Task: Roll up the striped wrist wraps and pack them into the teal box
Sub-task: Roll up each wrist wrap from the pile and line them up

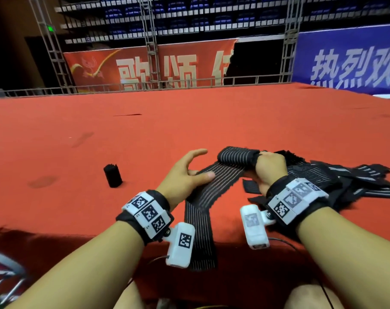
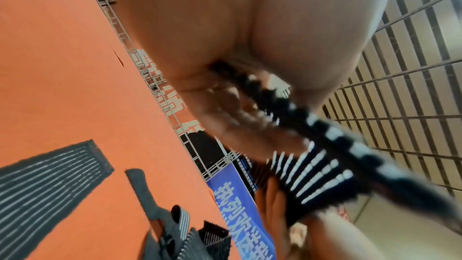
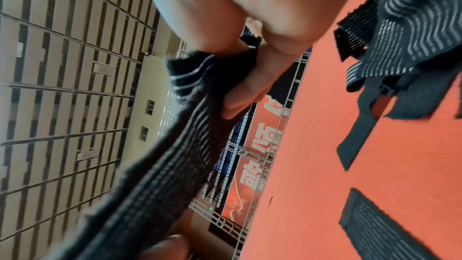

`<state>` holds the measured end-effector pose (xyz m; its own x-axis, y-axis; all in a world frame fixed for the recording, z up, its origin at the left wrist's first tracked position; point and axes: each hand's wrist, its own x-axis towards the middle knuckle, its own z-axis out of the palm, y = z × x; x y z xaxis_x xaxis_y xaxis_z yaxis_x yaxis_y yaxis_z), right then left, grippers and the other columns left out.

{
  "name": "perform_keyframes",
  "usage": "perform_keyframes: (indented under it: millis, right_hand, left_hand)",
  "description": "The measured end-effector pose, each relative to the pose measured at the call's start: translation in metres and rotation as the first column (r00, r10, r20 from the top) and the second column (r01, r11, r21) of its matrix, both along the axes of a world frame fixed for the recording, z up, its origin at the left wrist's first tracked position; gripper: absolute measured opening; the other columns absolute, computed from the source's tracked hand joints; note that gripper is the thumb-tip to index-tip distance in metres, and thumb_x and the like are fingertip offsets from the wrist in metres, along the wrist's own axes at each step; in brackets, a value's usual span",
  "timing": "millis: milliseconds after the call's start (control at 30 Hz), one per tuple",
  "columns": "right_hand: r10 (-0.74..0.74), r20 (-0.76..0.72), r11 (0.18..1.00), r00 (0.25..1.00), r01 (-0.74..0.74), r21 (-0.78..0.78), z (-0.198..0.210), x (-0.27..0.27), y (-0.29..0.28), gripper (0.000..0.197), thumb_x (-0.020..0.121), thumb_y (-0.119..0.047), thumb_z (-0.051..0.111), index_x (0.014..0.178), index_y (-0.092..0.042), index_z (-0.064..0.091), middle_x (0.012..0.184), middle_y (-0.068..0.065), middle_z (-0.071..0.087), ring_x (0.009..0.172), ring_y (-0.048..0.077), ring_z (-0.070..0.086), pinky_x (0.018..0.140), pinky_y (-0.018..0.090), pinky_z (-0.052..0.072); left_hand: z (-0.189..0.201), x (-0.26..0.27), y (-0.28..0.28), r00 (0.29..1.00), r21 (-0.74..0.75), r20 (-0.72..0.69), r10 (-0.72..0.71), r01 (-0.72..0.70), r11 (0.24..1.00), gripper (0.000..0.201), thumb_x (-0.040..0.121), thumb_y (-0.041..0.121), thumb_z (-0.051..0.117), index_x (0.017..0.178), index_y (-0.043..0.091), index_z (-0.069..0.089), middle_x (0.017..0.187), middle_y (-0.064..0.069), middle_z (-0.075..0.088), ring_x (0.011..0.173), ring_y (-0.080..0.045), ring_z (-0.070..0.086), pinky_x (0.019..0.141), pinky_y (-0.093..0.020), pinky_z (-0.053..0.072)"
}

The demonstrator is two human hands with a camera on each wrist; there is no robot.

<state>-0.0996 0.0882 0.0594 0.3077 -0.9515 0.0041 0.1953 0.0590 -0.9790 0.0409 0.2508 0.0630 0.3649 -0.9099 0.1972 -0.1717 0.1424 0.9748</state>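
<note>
A long black wrist wrap with thin grey stripes [image 1: 214, 186] lies across the red table, its tail hanging over the front edge. My right hand [image 1: 268, 168] grips its rolled-up end [image 1: 236, 158]. In the right wrist view the fingers [image 3: 247, 94] curl around that fabric [image 3: 175, 145]. My left hand [image 1: 200, 170] pinches the flat strap just below the roll, thumb on top and index finger raised. The left wrist view shows the strap [image 2: 312, 177] running between thumb and fingers [image 2: 225, 110]. The teal box appears in no view.
A finished black roll [image 1: 113, 176] stands upright left of my hands. A loose pile of more striped wraps [image 1: 345, 181] lies at the right, under and beyond my right wrist. The red cloth [image 1: 145, 130] stretches far back to a metal rail.
</note>
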Motion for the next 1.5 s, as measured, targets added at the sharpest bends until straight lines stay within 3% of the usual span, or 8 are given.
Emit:
perform_keyframes:
  millis: [100, 200, 367, 500, 633, 767, 967, 1500]
  right_hand:
    - [-0.065, -0.11, 0.997, 0.992, 0.069, 0.033, -0.013, -0.005, -0.012, 0.018, 0.079, 0.001, 0.061, 0.089, -0.008, 0.073, 0.085, 0.016, 0.071, 0.073, 0.035, 0.071, 0.059, 0.054, 0.059]
    - [-0.009, -0.227, 1.0, 0.974, 0.013, 0.015, -0.014, -0.014, -0.006, 0.027, 0.092, 0.007, 0.048, 0.085, -0.012, 0.065, 0.083, 0.011, 0.064, 0.064, 0.026, 0.064, 0.055, 0.037, 0.061]
    - [0.14, -0.369, 0.989, 0.919, -0.111, 0.1, -0.022, -0.017, -0.001, 0.02, 0.093, -0.001, 0.048, 0.082, -0.014, 0.057, 0.077, 0.01, 0.063, 0.044, 0.015, 0.064, 0.037, 0.02, 0.041]
    - [0.227, -0.476, 0.974, 0.85, -0.197, 0.114, -0.03, -0.018, 0.003, 0.016, 0.09, -0.009, 0.054, 0.073, -0.013, 0.054, 0.058, 0.005, 0.051, 0.038, 0.014, 0.055, 0.043, 0.018, 0.03]
    - [0.289, -0.75, 0.921, 0.594, -0.386, 0.049, -0.031, -0.02, 0.011, 0.019, 0.093, -0.018, 0.065, 0.08, -0.005, 0.063, 0.052, 0.003, 0.055, 0.026, 0.011, 0.042, 0.033, 0.017, 0.031]
    - [0.256, -0.892, 0.844, 0.373, -0.536, 0.018, -0.032, -0.016, 0.022, 0.035, 0.089, -0.043, 0.071, 0.086, -0.008, 0.07, 0.072, 0.002, 0.068, 0.037, 0.017, 0.055, 0.042, 0.017, 0.036]
    - [0.22, -0.414, 0.827, 0.883, -0.394, -0.401, -0.022, -0.01, 0.022, 0.031, 0.099, -0.04, 0.059, 0.089, -0.015, 0.074, 0.076, 0.005, 0.073, 0.048, 0.012, 0.052, 0.043, 0.014, 0.033]
    - [0.33, -0.363, 0.841, 0.872, -0.446, -0.307, -0.082, 0.064, -0.005, 0.035, 0.099, -0.008, 0.059, 0.065, -0.016, 0.054, 0.045, -0.008, 0.038, 0.04, 0.013, 0.031, 0.046, 0.027, 0.028]
  left_hand:
    - [0.01, -0.002, 0.0, 0.997, -0.152, -0.033, 0.065, -0.069, 0.986, 0.017, 0.094, 0.003, 0.065, 0.106, 0.014, 0.068, 0.069, -0.003, 0.068, 0.058, -0.011, 0.062, 0.051, -0.022, 0.05]
    - [0.019, -0.002, -0.001, 0.989, -0.213, -0.139, 0.056, -0.085, 0.973, 0.01, 0.083, 0.007, 0.064, 0.08, 0.01, 0.073, 0.071, -0.002, 0.067, 0.059, -0.011, 0.063, 0.049, -0.025, 0.054]
    - [0.03, -0.001, -0.001, 0.974, -0.312, -0.223, -0.048, -0.024, 0.95, 0.056, 0.074, -0.023, 0.033, 0.108, 0.004, 0.068, 0.097, -0.009, 0.077, 0.091, -0.02, 0.075, 0.072, -0.026, 0.059]
    - [0.039, -0.004, -0.004, 0.977, -0.341, -0.186, 0.108, -0.167, 0.925, 0.026, 0.094, -0.014, 0.053, 0.101, 0.007, 0.067, 0.084, -0.003, 0.078, 0.081, -0.013, 0.076, 0.067, -0.021, 0.058]
    - [0.044, -0.002, -0.003, 0.957, -0.378, -0.065, 0.281, -0.284, 0.881, 0.015, 0.1, 0.012, 0.06, 0.088, 0.009, 0.068, 0.051, 0.013, 0.051, 0.041, -0.003, 0.042, 0.043, -0.016, 0.034]
    - [0.042, -0.003, -0.005, 0.953, -0.386, -0.009, 0.302, -0.282, 0.878, 0.017, 0.099, 0.014, 0.061, 0.094, 0.003, 0.073, 0.068, 0.008, 0.066, 0.059, -0.002, 0.057, 0.059, -0.016, 0.044]
    - [0.024, 0.004, -0.007, 0.971, -0.254, -0.002, 0.241, -0.233, 0.939, 0.02, 0.101, 0.019, 0.059, 0.092, 0.006, 0.072, 0.076, 0.001, 0.068, 0.065, -0.01, 0.062, 0.058, -0.02, 0.049]
    - [-0.067, 0.063, -0.034, 0.967, 0.042, 0.08, 0.243, -0.247, 0.968, 0.012, 0.096, 0.0, 0.062, 0.086, 0.004, 0.067, 0.049, 0.014, 0.056, 0.045, 0.003, 0.047, 0.046, -0.009, 0.035]
